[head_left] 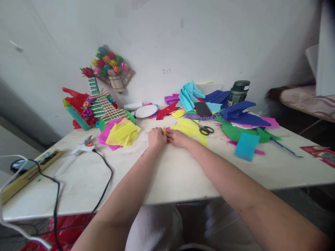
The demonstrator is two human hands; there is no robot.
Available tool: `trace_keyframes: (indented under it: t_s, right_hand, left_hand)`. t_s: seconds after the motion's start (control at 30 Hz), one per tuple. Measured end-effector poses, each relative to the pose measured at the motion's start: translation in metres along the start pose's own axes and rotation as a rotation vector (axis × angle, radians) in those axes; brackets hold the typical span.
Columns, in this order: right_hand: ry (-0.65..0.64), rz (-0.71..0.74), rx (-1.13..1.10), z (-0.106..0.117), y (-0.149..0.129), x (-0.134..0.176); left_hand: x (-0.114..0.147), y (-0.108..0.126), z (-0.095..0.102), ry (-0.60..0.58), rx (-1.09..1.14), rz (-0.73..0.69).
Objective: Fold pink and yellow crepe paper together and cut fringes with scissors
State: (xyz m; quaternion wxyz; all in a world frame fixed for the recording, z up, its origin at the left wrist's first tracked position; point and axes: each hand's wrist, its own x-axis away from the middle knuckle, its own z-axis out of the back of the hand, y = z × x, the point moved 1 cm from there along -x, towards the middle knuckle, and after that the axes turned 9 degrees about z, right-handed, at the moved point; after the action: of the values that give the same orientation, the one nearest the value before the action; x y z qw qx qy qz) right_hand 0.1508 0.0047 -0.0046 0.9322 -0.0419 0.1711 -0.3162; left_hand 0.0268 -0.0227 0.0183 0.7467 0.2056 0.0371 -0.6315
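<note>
My left hand (156, 137) is closed, its fingers pinching a small piece of yellow crepe paper (164, 130) above the middle of the table. From the other side my right hand (178, 138) meets it, fingers bent together on the same small piece. A bit of pink shows under the fingertips, and most of the piece is hidden. Yellow crepe sheets (187, 127) lie just beyond my right hand, with black-handled scissors (206, 130) beside them. To the left of my hands rests a stack of yellow and magenta paper squares (123, 133).
A glue gun (83, 147) and its black cord lie at left near a power strip (44, 158). A flower-trimmed paper guitar (101, 104) leans at the back. A dark green bottle (238, 92), a phone (202, 109) and blue and green papers (243, 118) occupy the right.
</note>
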Motion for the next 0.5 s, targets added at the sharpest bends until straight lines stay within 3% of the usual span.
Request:
trace_keyframes:
  t_s: [0.5]
  right_hand:
    - [0.046, -0.059, -0.072, -0.0003, -0.0018, 0.0]
  left_hand:
    - [0.0005, 0.0011, -0.0029, -0.075, 0.056, -0.097]
